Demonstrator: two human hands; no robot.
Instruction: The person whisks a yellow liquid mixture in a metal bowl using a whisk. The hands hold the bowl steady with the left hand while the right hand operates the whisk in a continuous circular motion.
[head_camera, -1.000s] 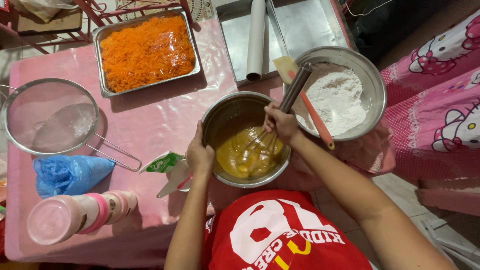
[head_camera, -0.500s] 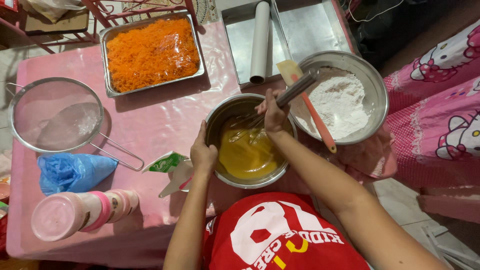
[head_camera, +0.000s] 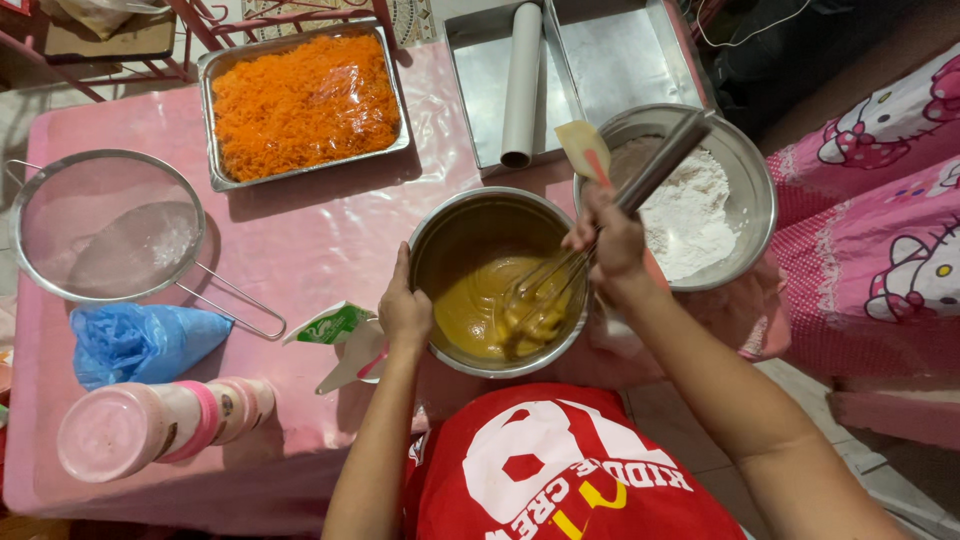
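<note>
A steel mixing bowl (head_camera: 470, 220) with yellow-brown batter (head_camera: 480, 305) stands near the front edge of the pink table (head_camera: 300, 250). My left hand (head_camera: 403, 308) grips the bowl's left rim. My right hand (head_camera: 612, 240) is closed on the metal handle of a whisk (head_camera: 545, 290), whose wires sit in the batter at the bowl's right side. Behind my right hand stands a second steel bowl (head_camera: 755, 190) with white flour (head_camera: 695, 215), and a spatula (head_camera: 585, 150) with a cream blade and orange handle rests across it.
A steel tray of grated carrot (head_camera: 300, 95) lies at the back. Two steel pans (head_camera: 610, 55) hold a white paper roll (head_camera: 520, 85). At the left lie a round sieve (head_camera: 100, 230), a blue bag (head_camera: 140, 342), a pink-capped jar (head_camera: 150, 425) and an opened carton (head_camera: 335, 325).
My right hand has swung the whisk from the bowl's far side to its right front, with the handle now tilted over the flour bowl. My left hand stays on the rim.
</note>
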